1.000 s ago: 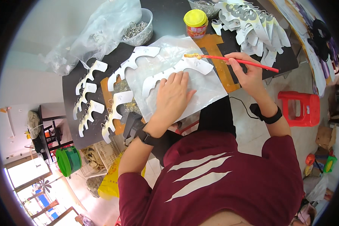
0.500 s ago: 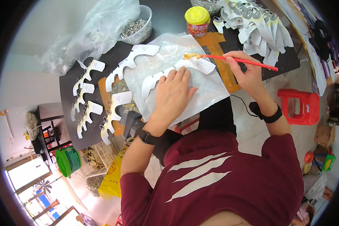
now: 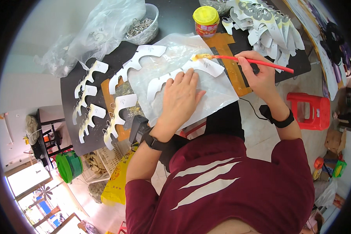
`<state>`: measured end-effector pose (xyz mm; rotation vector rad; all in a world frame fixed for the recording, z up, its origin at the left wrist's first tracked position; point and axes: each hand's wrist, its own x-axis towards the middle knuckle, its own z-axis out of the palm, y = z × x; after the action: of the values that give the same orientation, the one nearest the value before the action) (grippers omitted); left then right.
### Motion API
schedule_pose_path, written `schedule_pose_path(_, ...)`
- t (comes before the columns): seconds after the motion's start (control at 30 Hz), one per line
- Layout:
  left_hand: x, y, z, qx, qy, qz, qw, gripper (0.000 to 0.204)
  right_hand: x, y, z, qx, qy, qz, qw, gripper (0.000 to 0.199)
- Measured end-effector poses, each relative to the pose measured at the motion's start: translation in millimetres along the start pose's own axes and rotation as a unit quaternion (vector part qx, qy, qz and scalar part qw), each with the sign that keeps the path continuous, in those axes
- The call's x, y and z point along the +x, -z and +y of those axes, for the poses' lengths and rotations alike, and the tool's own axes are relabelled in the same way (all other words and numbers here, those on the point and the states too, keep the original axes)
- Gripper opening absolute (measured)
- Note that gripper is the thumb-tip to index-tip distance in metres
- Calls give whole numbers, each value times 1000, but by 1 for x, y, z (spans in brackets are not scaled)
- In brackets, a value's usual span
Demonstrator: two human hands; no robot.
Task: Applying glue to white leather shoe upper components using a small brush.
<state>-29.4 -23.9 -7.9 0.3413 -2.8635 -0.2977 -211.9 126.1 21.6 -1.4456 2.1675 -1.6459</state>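
My right hand [image 3: 258, 75] grips a red-handled brush [image 3: 253, 61], whose yellowed bristles touch the upper edge of a white scalloped piece [image 3: 209, 67]. Flat on that same piece lies my left hand [image 3: 181, 93], fingers stretched out and pressing it onto a sheet of clear plastic [image 3: 212, 93]. Part of the piece is hidden under the fingers. Just left of it rests another white scalloped piece [image 3: 133, 64]. Further left, several similar pieces [image 3: 121, 111] carry metal rings along their yellowish edges.
Beyond the plastic stands a yellow-lidded tub [image 3: 206, 21]. A clear bowl of metal rings [image 3: 142, 31] sits at the far left beside a crumpled plastic bag [image 3: 93, 39]. White pieces with rings [image 3: 269, 29] are heaped at the far right. A red stool [image 3: 309, 111] stands right of the table.
My right hand has shifted slightly to the right with the brush, and the bristles have slid a little along the edge. My left hand stays on the white piece.
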Motion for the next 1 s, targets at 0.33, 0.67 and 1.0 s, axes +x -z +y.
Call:
schedule_pose_path(0.33,0,1,1,-7,1,-4,1000,47,-2,11,-8,-29,9,-20,999,7)
schedule_pose_path(0.67,-1,0,0,-8,1,4,1000,47,-5,6,-6,-8,10,-4,1000,7)
schedule_pose_path(1.0,-11,2,1,-63,3,17,998,45,-13,5,-10,9,5,-3,1000,8)
